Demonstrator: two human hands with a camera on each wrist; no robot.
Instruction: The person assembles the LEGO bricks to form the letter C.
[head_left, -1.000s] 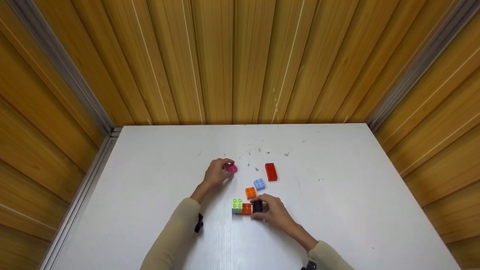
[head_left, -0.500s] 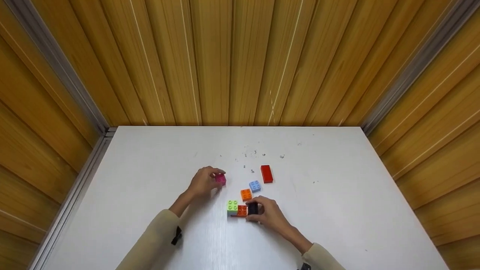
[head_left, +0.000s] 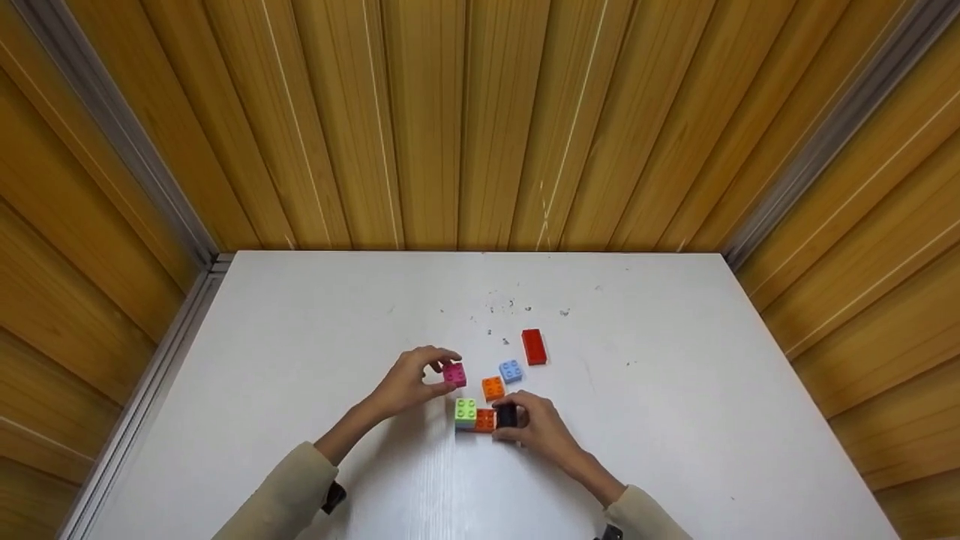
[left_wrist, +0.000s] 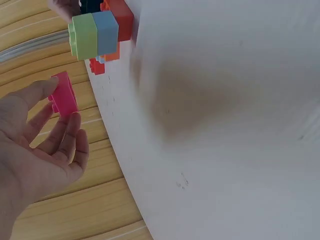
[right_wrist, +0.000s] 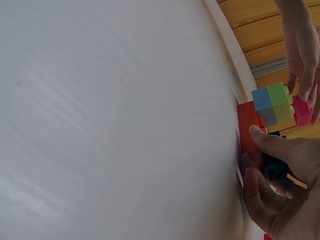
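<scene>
In the head view my left hand (head_left: pixel 409 382) pinches a pink brick (head_left: pixel 454 374) between thumb and fingers. The left wrist view has this pink brick (left_wrist: pixel 64 94) raised above the table, its studs facing up. Just in front of it stands a small build: a red-orange base brick (right_wrist: pixel 246 120) carries a light blue brick (left_wrist: pixel 105 33) with a lime green brick (head_left: pixel 466 409) on top at the left end. At the right end sits a black brick (head_left: pixel 506 415). My right hand (head_left: pixel 544 429) grips that black end, its thumb also reaching the red-orange base.
Behind the build lie an orange brick (head_left: pixel 493 388), a light blue brick (head_left: pixel 511 370) and a long red brick (head_left: pixel 534 347). Dark specks mark the white table (head_left: pixel 322 315) farther back. Wood-patterned walls (head_left: pixel 435 127) enclose the far edge and both sides.
My left hand has lifted the pink brick and brought it nearer to me, first leftward, then back right toward the lime green brick. My right hand keeps its hold at the build.
</scene>
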